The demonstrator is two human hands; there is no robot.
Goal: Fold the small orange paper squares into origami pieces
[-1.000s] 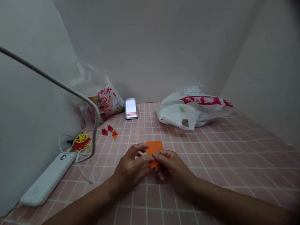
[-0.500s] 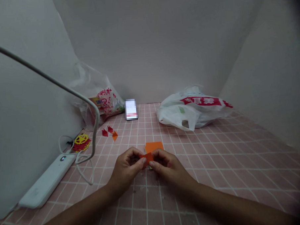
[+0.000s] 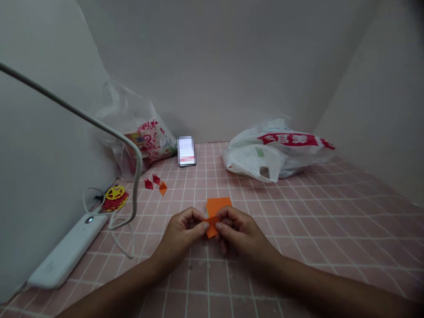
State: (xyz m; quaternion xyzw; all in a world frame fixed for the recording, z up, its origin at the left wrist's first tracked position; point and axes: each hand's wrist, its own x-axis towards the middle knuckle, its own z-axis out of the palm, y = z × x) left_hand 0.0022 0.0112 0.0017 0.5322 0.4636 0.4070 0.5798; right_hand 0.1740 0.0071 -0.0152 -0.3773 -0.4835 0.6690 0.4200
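A small piece of orange paper (image 3: 211,228), with a crease or fold across it, is pinched between both hands over the tiled surface. My left hand (image 3: 182,233) grips its left edge between thumb and fingers. On the right edge, my right hand (image 3: 241,230) holds it the same way, fingers closed. Just behind it lies a stack of square orange paper sheets (image 3: 219,204), partly hidden by the hands. Farther left rest two small red folded paper pieces (image 3: 149,184) and an orange folded paper piece (image 3: 163,189).
A white plastic bag (image 3: 254,155) lies back right. A clear bag (image 3: 125,111) leans on the left wall beside an upright phone (image 3: 186,151). At left are a white power strip (image 3: 68,252), yellow and red cut-out pieces (image 3: 115,193) and a lamp-like cable (image 3: 72,106).
The orange paper in my fingers has turned, and a lower flap now shows below the thumbs. Both hands stay closed on it. The view has shifted slightly.
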